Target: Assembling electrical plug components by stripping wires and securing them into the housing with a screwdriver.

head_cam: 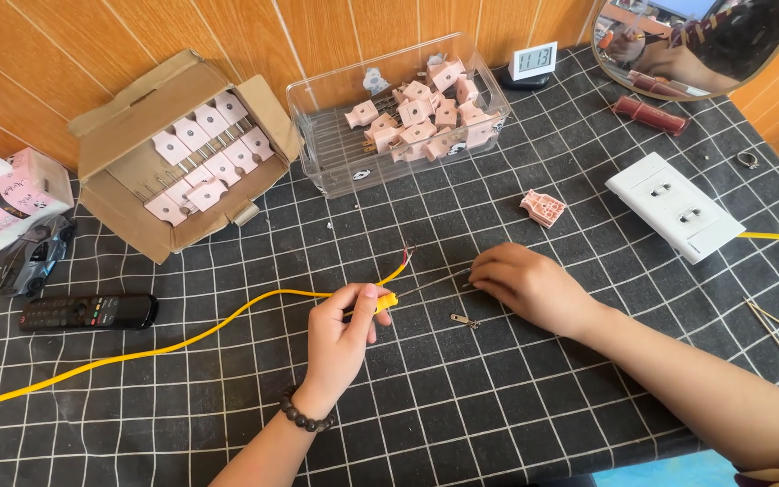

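Mid-frame, left hand (346, 326) pinches yellow cable (182, 343) near its stripped end, axis running up-right toward right hand (525, 287), which rests curled, fingertips down on cloth (462, 406), small metal prong (464, 320) just below-left, nearer it.

Looks like a home, with small work done at a table (498, 424). Checked black cloth (588, 388) spread on top, wood wall (317, 36) behind. Home things lying about: tissue pack (2, 198), toy car (33, 257), TV remote (87, 312), little clock (532, 61), round mirror (696, 41). Work things too: cardboard box (182, 153) and clear tub (398, 113) full of pink plug parts, white wall socket (673, 207), long yellow wire (137, 347).
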